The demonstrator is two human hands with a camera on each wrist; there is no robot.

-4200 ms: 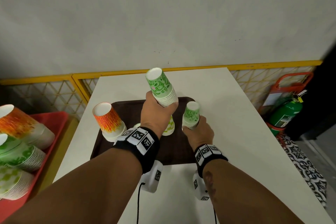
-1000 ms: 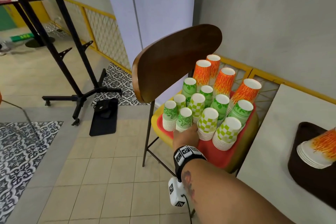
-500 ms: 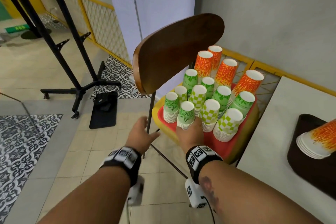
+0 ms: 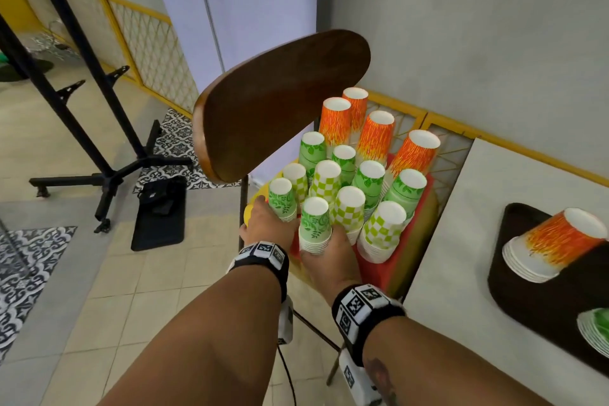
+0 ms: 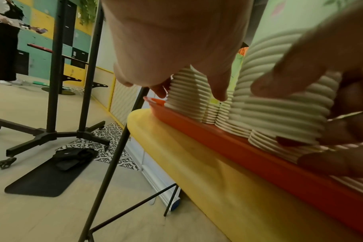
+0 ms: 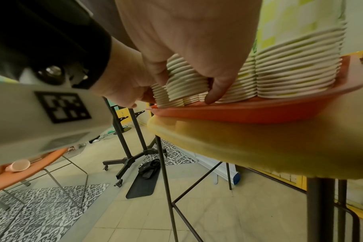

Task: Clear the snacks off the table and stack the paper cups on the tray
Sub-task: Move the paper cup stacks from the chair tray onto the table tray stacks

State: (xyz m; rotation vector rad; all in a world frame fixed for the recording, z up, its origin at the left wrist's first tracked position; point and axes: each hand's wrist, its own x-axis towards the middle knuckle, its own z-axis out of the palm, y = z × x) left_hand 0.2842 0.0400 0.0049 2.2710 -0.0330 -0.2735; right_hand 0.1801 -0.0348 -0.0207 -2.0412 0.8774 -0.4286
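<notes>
yellow chair seat [image 4: 246, 212], red tray [image 4: 400, 255] w/ cup stacks [image 4: 346, 175]

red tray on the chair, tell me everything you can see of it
The red tray looks like smooth plastic with a low raised rim. It lies flat on the chair's yellow seat, beside the white table, packed with upside-down cup stacks in green, checked and orange prints. Both hands are at stacks along its near edge: left hand, right hand.
</notes>
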